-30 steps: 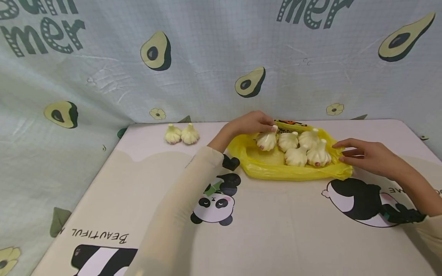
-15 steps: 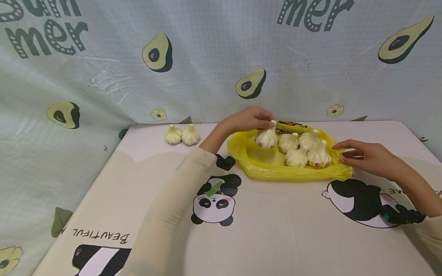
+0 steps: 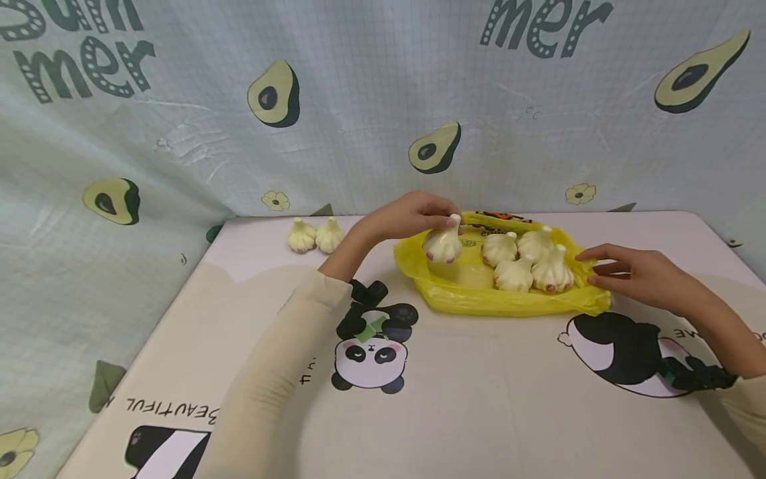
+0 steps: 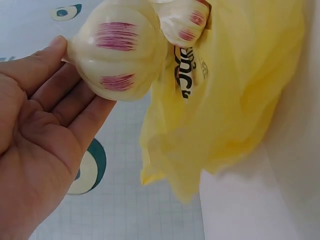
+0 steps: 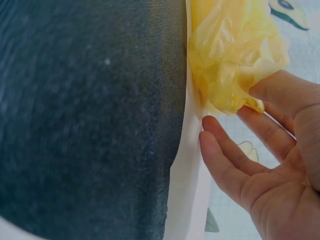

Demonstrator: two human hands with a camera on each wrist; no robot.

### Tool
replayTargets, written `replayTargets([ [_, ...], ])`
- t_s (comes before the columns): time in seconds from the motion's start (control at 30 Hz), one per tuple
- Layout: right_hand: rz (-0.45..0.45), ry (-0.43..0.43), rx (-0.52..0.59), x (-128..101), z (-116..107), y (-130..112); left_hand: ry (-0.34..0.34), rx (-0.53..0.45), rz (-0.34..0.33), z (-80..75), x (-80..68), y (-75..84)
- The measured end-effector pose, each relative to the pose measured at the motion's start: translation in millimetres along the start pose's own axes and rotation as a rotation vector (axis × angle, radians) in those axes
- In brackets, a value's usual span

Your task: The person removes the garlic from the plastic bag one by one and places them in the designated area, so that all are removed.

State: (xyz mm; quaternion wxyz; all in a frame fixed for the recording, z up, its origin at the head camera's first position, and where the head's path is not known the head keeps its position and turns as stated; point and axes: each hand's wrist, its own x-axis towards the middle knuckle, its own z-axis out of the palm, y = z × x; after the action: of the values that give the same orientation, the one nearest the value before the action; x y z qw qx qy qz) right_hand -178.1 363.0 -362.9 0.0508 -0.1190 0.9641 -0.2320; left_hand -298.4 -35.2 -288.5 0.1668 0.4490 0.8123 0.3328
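Ribbed garlic bulb [image 3: 443, 245] (glossy) — left hand [image 3: 413, 214]

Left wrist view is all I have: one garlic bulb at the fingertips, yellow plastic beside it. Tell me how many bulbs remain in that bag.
Observer: Four bulbs lie in the yellow bag, in the head view.
Operator: Report the other hand.
Observer: The right hand touches the bag's right edge, fingers fairly straight, holding nothing.
Operator: Say whether my bulb is clear of the bag.
Observer: The held bulb hangs by its stem from the left hand, above the bag's left end.
Operator: List anything else on the table.
Observer: Two more bulbs sit together near the far left corner.
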Motion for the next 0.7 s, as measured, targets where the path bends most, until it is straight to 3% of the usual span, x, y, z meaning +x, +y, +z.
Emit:
replayTargets([
  [0.4,-0.005,0.002,-0.003,0.3,1.2,1.6,0.084,-0.028,-0.029,-10.5,-49.9,-16.5],
  [0.7,-0.003,0.001,-0.007,0.1,0.5,1.5,0.153,-0.036,-0.078,-15.0,-72.6,-20.1],
])
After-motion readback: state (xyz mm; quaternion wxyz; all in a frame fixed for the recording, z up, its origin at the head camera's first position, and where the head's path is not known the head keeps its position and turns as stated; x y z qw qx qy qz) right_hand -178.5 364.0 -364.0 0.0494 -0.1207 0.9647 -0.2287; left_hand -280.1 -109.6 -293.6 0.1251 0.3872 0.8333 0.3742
